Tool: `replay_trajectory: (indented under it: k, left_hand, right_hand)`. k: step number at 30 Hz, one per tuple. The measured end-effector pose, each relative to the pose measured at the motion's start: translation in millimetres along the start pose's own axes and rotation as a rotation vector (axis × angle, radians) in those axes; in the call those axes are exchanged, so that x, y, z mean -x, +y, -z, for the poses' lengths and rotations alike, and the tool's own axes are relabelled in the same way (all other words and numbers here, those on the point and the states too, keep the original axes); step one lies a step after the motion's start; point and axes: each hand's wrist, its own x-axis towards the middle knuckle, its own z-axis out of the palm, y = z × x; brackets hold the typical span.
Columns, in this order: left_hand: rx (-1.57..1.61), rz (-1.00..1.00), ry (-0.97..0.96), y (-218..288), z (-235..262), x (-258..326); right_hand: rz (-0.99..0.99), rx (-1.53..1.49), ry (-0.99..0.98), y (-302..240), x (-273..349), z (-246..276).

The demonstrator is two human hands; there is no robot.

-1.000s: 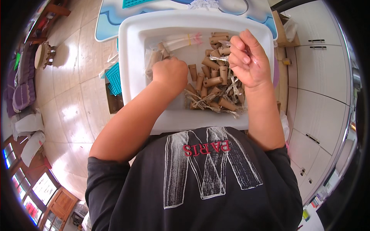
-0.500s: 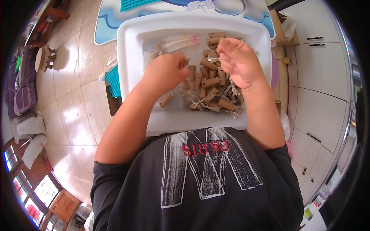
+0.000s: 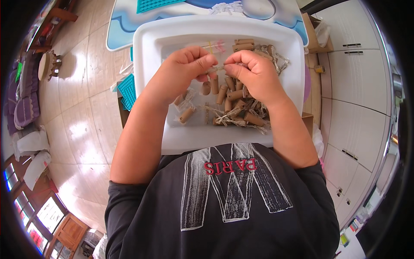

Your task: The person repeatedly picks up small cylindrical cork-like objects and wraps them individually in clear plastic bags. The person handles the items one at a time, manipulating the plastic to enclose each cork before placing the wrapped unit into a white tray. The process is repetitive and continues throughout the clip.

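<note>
Over a white plastic tub (image 3: 146, 36), both of my hands are closed in pinches, fingertips nearly meeting. A short length of thin pale wire (image 3: 220, 68) spans the gap, gripped by my left hand (image 3: 187, 64) and my right hand (image 3: 254, 75). What else they hold is hidden behind the fingers. Below them lie several brown cork-like tubes (image 3: 236, 95) with small holes, many tied to bundles of clear thin wire (image 3: 230, 116). One tube (image 3: 186, 115) lies apart at the tub's left. Near the far wall is a clear plastic bundle with a yellow band and pink ends (image 3: 220, 45).
The tub rests on a blue-and-white patterned table (image 3: 123, 30). White paper strips (image 3: 227, 7) and a teal textured mat (image 3: 157, 4) lie beyond it. More teal mats (image 3: 127, 93) are at the left, a cardboard box (image 3: 317, 34) at the right, beside white cabinets (image 3: 362, 73).
My right hand has come down and left to meet my left hand, which has shifted slightly right and turned. The thin wire now shows between their fingertips.
</note>
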Motion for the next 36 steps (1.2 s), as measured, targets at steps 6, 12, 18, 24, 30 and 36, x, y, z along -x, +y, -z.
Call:
replay_trajectory:
  k: [6, 12, 18, 24, 30, 36]
  left_hand:
    - [0.097, -0.129, 0.024, 4, -6, 2]
    - [0.083, -0.110, 0.039, 6, -10, 3]
    - [0.086, -0.113, 0.071, 3, -6, 2]
    - [-0.097, -0.084, 0.149, 2, -15, 1]
    - [-0.290, -0.125, 0.232, -3, -15, 2]
    - [-0.254, -0.103, 0.170, 1, -15, 3]
  right_hand:
    - [0.045, -0.149, 0.166, 1, -1, -6]
    - [-0.023, -0.093, 0.071, 3, -2, -2]
    - [-0.262, -0.359, -0.053, 0, -3, 2]
    - [0.006, -0.178, 0.220, 6, -4, -6]
    - [0.158, 0.410, 0.159, -7, 1, 2]
    - [0.113, 0.445, -0.046, -10, 0, 18]
